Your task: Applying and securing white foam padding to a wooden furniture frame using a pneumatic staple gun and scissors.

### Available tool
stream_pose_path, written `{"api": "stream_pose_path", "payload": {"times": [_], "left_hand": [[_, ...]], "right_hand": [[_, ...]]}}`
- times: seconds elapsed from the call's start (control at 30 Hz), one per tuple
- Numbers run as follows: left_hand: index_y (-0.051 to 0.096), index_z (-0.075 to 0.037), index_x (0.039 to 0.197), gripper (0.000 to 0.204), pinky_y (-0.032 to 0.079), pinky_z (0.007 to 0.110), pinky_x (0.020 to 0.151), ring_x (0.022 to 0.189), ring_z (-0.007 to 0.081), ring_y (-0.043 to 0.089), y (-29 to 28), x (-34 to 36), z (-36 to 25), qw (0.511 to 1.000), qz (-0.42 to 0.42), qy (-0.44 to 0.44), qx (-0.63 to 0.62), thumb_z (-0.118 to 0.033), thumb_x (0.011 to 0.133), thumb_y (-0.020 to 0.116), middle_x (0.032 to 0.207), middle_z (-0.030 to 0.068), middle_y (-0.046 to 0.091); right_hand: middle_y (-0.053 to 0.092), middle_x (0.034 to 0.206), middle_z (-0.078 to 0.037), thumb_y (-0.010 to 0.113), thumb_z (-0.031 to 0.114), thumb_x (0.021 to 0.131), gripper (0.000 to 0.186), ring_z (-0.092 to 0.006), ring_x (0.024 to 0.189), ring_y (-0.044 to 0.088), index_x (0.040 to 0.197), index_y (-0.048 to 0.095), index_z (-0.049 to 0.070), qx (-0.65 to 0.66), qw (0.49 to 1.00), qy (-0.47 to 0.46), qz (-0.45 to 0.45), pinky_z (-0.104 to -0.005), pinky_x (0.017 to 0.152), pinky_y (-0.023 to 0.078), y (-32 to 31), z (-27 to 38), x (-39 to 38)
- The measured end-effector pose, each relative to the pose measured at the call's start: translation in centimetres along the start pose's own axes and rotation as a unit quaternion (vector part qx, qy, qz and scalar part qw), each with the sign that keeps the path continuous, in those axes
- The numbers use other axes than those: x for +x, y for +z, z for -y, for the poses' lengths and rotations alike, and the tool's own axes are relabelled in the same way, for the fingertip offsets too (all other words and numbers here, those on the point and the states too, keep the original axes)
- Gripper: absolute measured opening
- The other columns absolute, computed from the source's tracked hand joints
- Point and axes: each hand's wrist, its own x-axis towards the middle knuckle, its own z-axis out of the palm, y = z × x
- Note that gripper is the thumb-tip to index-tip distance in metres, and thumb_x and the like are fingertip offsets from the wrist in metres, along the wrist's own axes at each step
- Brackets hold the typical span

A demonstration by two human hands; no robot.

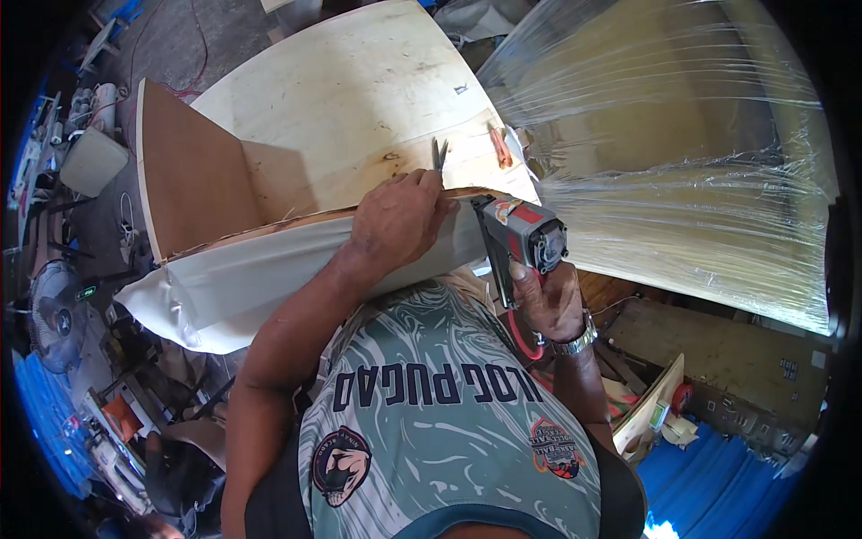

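Observation:
A pneumatic staple gun (523, 232), grey, red and black, is in my right hand (549, 301), with a red air hose (523, 340) at its lower end. Its nose sits by the upper edge of an upright panel covered in off-white fabric (269, 278). Over that same edge my left hand (401, 218) is closed, pressing the fabric to the wood; its fingertips are partly hidden. Scissors (439, 154) show their blades just beyond the left fingers, their handles hidden. Farther right on the plywood (350, 90) lies an orange-handled tool (500, 148).
A brown wooden side panel (193, 166) rises at the left of the plywood. To the right stands a large piece wrapped in clear plastic film (664, 207). A fan (61, 314) stands at the left, and a blue corrugated sheet (718, 485) lies at the lower right.

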Motion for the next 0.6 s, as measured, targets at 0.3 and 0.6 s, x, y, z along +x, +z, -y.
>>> {"api": "stream_pose_path", "payload": {"times": [0.3,0.6], "left_hand": [[0.051,-0.004,0.109,0.019,0.048,0.050,0.078,0.091,0.0398,0.062,0.2,-0.4,0.6,0.999,-0.014,-0.020,-0.034,-0.014,0.093,0.058,0.095,0.0190,0.065],[0.051,-0.002,0.118,0.029,0.047,0.048,0.090,0.106,0.0391,0.059,0.3,-0.4,0.8,0.997,-0.059,0.013,-0.043,-0.010,0.092,0.058,0.107,0.0205,0.064]], "right_hand": [[0.069,0.083,-0.023,0.067,0.031,0.093,0.039,-0.0388,0.075,0.067,0.104,0.065,-0.006,-0.021,1.000,0.013,0.011,-0.0423,0.067,0.052,-0.3,2.0,0.2],[0.060,0.054,-0.006,0.062,0.027,0.095,0.037,-0.0146,0.049,0.058,0.070,0.063,0.000,0.027,0.998,-0.058,-0.023,-0.0315,0.048,0.044,2.1,4.4,0.7]]}}
